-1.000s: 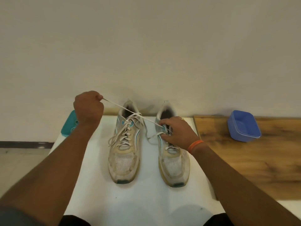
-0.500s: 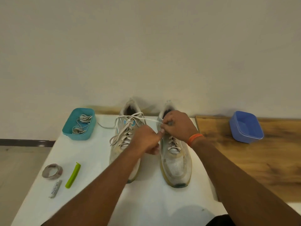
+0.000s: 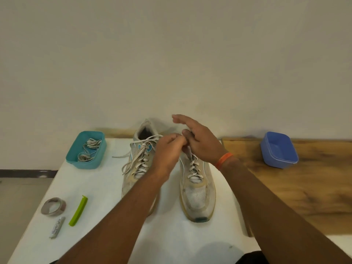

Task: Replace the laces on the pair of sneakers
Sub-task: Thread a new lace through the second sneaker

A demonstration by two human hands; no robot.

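Note:
Two worn white sneakers stand side by side on the white table (image 3: 95,187), toes toward me. The left sneaker (image 3: 139,170) has its laces hanging loose. The right sneaker (image 3: 198,191) is laced partway up. My left hand (image 3: 167,152) pinches a white lace (image 3: 144,139) at the top of the right sneaker; the lace runs left across the other shoe's collar and ends on the table. My right hand (image 3: 200,141) hovers over the right sneaker's collar with straight fingers, its thumb by my left fingertips. The collar is hidden.
A teal tub (image 3: 99,147) at the back left holds bundled laces. A blue tub (image 3: 279,149) sits on the wooden board (image 3: 304,183) to the right. A tape roll (image 3: 53,206), a green clip (image 3: 78,210) and a small grey tube (image 3: 57,227) lie front left.
My left hand came in from far left, where it pulled the lace taut, to the right sneaker's top. My right hand's fingers have lifted and straightened.

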